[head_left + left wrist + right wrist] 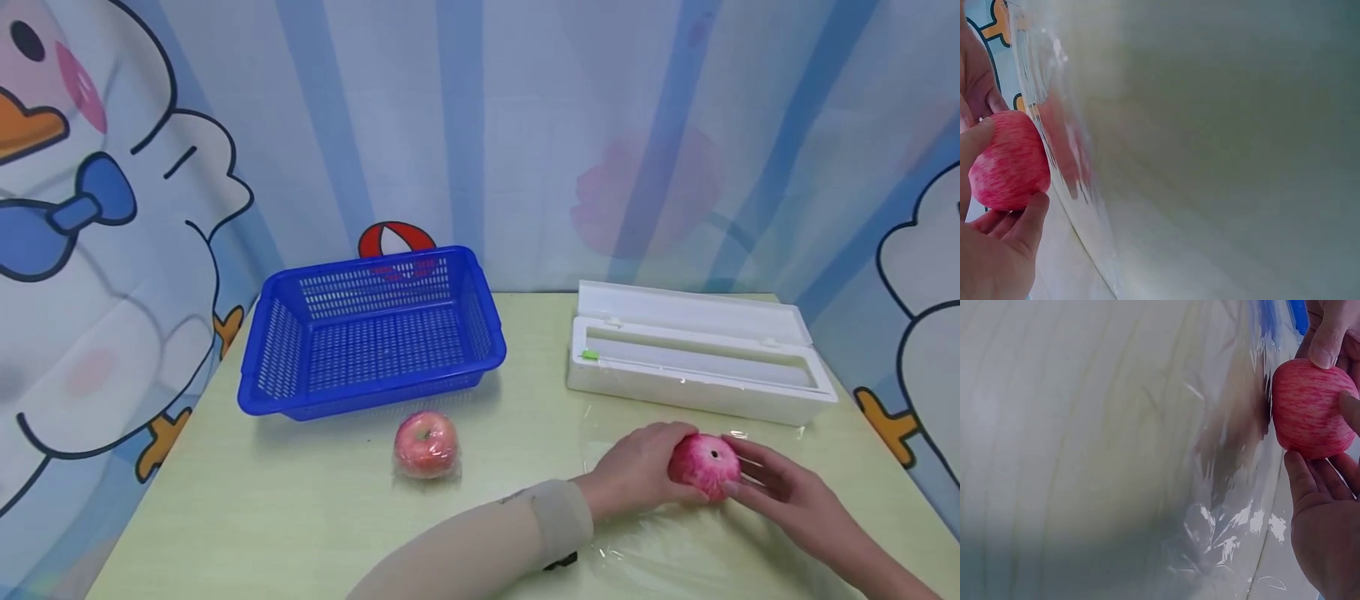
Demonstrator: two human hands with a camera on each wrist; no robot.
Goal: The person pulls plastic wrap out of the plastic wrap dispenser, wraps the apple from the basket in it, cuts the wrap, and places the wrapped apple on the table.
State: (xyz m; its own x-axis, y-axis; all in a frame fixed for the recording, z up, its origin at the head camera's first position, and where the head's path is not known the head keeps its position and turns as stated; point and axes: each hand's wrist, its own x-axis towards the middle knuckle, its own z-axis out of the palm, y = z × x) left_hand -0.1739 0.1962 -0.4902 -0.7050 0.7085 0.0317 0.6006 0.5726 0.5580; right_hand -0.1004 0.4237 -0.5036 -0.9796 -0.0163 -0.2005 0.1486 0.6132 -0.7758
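Observation:
A pinkish-red apple (705, 467) sits at or just above a sheet of clear plastic film (660, 550) laid over the table on the right. From its left side my left hand (641, 467) grips it, thumb near and fingers behind. On the opposite side my right hand (795, 500) holds it between thumb and fingertips. The left wrist view shows the streaked side of the apple (1010, 162); the apple (1313, 409) also appears between both hands in the right wrist view. Another apple (426, 446), wrapped in clear film, rests left of the hands.
A blue plastic basket (375, 387) stands at the back left. At the back right is a long white box (697, 396) with its lid raised and a small green piece (590, 355) at its front left. A printed curtain (525, 125) hangs behind the table.

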